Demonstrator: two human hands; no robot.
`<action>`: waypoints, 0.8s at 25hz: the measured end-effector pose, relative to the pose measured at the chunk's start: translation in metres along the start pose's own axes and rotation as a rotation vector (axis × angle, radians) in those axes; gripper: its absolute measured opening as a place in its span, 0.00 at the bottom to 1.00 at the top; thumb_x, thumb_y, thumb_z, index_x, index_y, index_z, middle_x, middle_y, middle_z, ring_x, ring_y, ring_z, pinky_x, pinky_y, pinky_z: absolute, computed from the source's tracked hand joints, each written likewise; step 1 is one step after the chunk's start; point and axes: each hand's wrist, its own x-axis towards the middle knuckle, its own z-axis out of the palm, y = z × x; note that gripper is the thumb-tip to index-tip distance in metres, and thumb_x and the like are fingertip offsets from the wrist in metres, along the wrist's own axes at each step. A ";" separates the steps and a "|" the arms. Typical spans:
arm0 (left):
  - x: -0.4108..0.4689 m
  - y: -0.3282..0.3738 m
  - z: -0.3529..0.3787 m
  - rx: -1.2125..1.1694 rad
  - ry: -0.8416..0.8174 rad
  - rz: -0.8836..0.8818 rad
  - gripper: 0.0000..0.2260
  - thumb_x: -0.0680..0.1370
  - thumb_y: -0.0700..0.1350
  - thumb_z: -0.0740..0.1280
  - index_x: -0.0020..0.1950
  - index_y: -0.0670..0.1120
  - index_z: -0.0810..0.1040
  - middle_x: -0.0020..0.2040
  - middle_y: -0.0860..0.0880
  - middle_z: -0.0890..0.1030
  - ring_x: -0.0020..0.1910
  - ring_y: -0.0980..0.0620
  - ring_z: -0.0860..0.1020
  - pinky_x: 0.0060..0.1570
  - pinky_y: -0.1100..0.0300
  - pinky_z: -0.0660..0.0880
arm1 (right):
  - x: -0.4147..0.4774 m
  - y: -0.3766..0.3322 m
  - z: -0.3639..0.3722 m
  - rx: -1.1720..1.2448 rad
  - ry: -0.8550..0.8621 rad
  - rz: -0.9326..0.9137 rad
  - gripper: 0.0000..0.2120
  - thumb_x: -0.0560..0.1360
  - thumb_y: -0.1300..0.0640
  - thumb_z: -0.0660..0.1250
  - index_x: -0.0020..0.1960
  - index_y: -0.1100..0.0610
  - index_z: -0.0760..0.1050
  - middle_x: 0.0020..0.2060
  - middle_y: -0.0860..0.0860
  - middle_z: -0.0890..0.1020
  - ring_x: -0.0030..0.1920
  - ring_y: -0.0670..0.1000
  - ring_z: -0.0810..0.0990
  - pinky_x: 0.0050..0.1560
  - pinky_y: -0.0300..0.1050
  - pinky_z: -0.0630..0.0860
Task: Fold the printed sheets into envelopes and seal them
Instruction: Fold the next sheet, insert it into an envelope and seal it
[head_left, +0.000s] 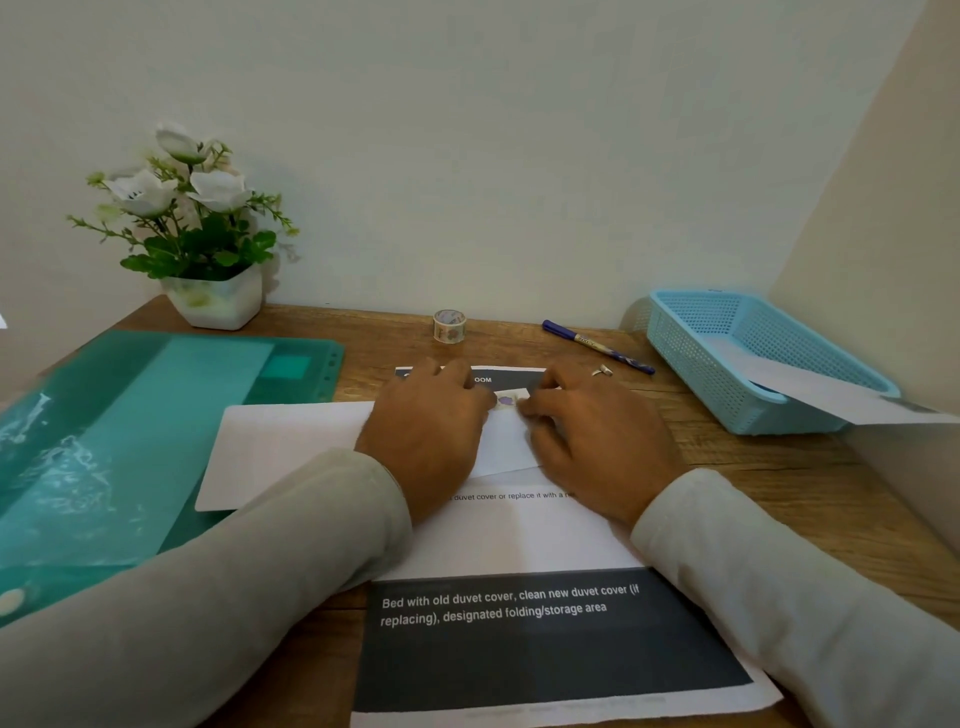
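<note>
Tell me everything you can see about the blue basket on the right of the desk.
The blue basket is a light blue rectangular tray, plastic by its look, with perforated mesh-like sides and a solid rim. It stands upright on the wooden desk, at its back right corner. A white sheet lies in it, sticking out over its near right rim.

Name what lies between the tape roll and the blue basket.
A blue pen, with a small pale scrap beside it; head view.
</note>
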 end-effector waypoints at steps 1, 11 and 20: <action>0.001 0.001 -0.002 0.021 -0.019 0.001 0.18 0.85 0.50 0.54 0.73 0.53 0.72 0.67 0.48 0.74 0.64 0.45 0.71 0.62 0.49 0.73 | -0.001 0.001 0.000 0.006 -0.005 -0.010 0.16 0.82 0.47 0.58 0.63 0.46 0.80 0.57 0.46 0.77 0.51 0.49 0.77 0.37 0.41 0.66; 0.003 0.005 -0.006 0.136 -0.081 0.005 0.18 0.85 0.50 0.55 0.75 0.51 0.70 0.68 0.47 0.72 0.65 0.45 0.71 0.63 0.50 0.74 | 0.001 -0.003 -0.005 -0.026 -0.027 -0.025 0.18 0.83 0.48 0.56 0.68 0.46 0.78 0.59 0.47 0.76 0.50 0.50 0.76 0.36 0.42 0.62; -0.004 -0.005 0.002 -0.046 0.020 -0.076 0.19 0.83 0.55 0.56 0.70 0.49 0.76 0.68 0.49 0.77 0.66 0.48 0.73 0.69 0.52 0.69 | 0.004 -0.018 -0.004 -0.001 -0.062 -0.011 0.18 0.84 0.47 0.55 0.69 0.47 0.76 0.60 0.48 0.74 0.54 0.50 0.76 0.42 0.43 0.68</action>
